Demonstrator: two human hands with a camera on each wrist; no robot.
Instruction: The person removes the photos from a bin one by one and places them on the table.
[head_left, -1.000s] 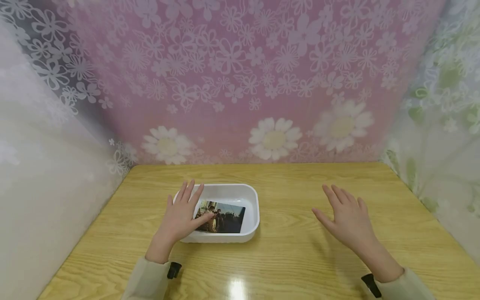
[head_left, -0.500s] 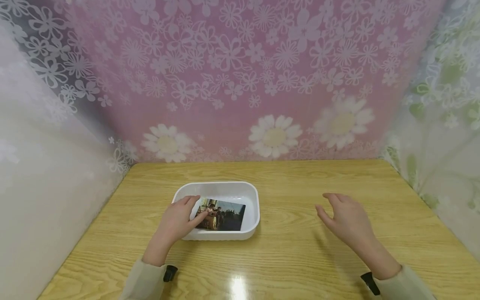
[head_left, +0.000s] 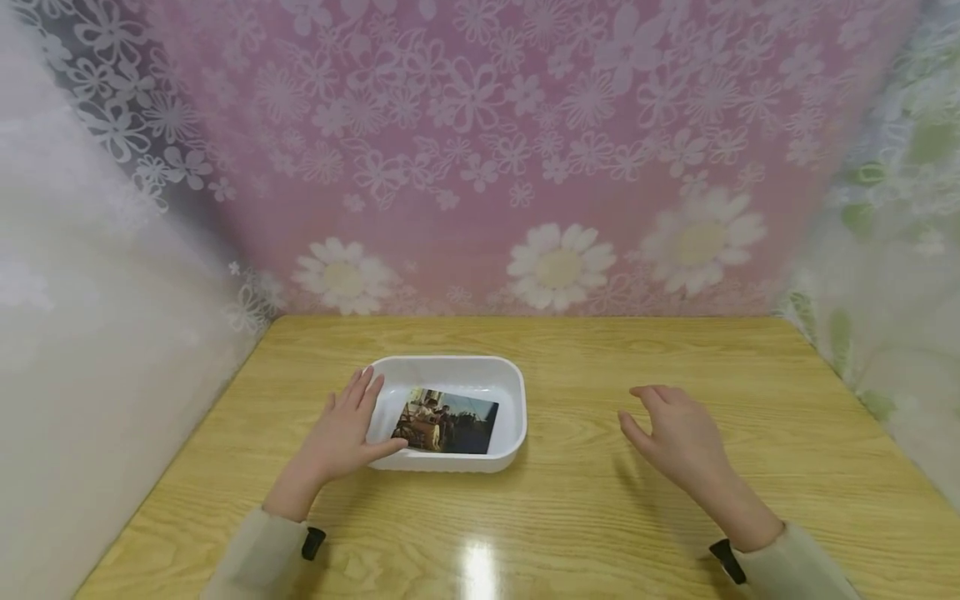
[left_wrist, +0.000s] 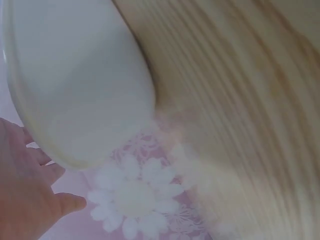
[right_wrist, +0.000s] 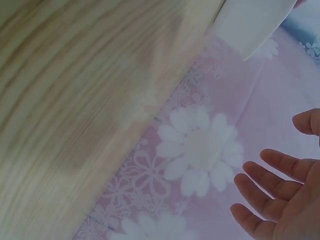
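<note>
A white plastic tray (head_left: pixel 514 400) with rounded corners stands on the wooden table, left of centre. Inside it lies a picture card (head_left: pixel 457 423) printed with figures against a dark background, slightly turned. My left hand (head_left: pixel 339 433) is at the tray's left side, fingers extended and spread, its thumb overlapping the near left rim in the head view. The left wrist view has the tray's outer wall (left_wrist: pixel 85 75) beside that hand's fingers. Off to the right, my right hand (head_left: pixel 682 437) is over the table, holding nothing, with fingers apart and gently bent in the right wrist view.
The wood-grain table (head_left: pixel 570 517) reaches back to a pink flowered backdrop (head_left: pixel 480 167). Pale patterned panels flank it, a left panel (head_left: pixel 97 333) and a right panel (head_left: pixel 900 275). Black straps show at both sleeve cuffs.
My left hand has drawn back leftward from over the tray, its fingers spreading again. The right hand's fingers have bent a little. The card stays in the tray; the head view has shifted slightly.
</note>
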